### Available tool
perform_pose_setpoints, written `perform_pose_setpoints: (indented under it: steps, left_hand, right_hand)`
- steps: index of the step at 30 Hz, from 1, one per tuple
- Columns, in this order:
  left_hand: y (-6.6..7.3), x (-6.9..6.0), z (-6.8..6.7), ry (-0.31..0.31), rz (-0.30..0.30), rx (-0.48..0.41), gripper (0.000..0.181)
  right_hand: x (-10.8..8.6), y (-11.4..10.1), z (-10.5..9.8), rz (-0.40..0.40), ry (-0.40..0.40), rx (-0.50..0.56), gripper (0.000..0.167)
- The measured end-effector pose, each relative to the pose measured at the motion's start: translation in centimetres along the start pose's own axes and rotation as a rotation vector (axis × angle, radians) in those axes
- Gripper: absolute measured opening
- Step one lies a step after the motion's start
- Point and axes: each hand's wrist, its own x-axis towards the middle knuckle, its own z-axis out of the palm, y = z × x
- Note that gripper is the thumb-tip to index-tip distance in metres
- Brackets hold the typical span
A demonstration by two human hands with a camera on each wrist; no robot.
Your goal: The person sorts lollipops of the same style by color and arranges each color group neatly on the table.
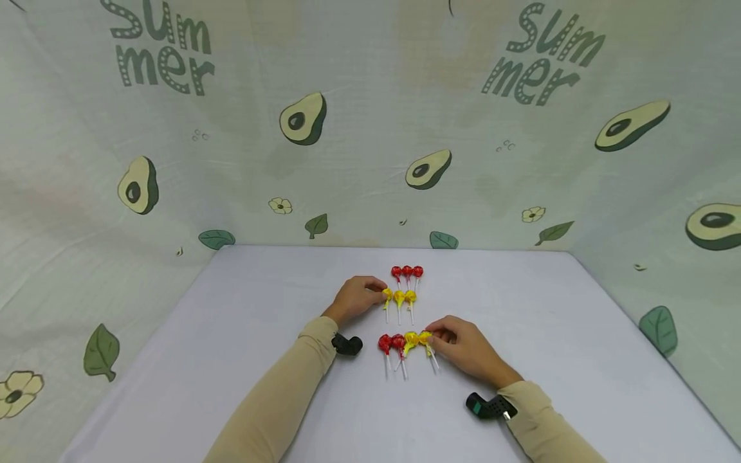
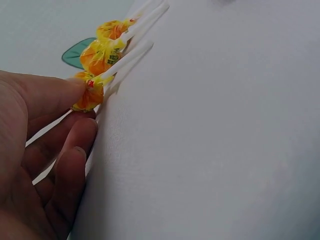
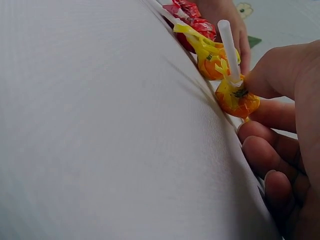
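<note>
My left hand (image 1: 357,299) pinches the head of a yellow-wrapped lollipop (image 2: 89,95) between thumb and forefinger. That lollipop is the left end of a row of three yellow ones; beside it are the middle lollipop (image 1: 399,298) and the right one (image 1: 411,297). Nearer the front, my right hand (image 1: 463,347) pinches another yellow lollipop (image 3: 237,100) by its head, its white stick pointing up in the right wrist view. Left of it lie a second yellow lollipop (image 1: 410,341) and two red lollipops, one (image 1: 398,343) next to the yellow and one (image 1: 385,344) at the row's end.
Three red lollipops (image 1: 407,271) lie side by side behind the yellow row. Everything rests on a white-covered table (image 1: 260,289). A cloth backdrop (image 1: 359,77) printed with avocados and leaves rises behind the table and at its sides.
</note>
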Motion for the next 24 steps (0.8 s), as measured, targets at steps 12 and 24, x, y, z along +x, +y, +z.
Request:
perform_pose_setpoints:
  steps: [12, 24]
  left_hand:
    - [0.04, -0.18, 0.01, -0.013, 0.013, 0.007, 0.021]
    - [0.28, -0.51, -0.40, -0.032, 0.014, -0.005, 0.024]
  right_hand:
    - [-0.04, 0.16, 0.11, 0.002, 0.001, 0.006, 0.015]
    - [0.06, 0.01, 0.06, -0.001, 0.002, -0.002, 0.014]
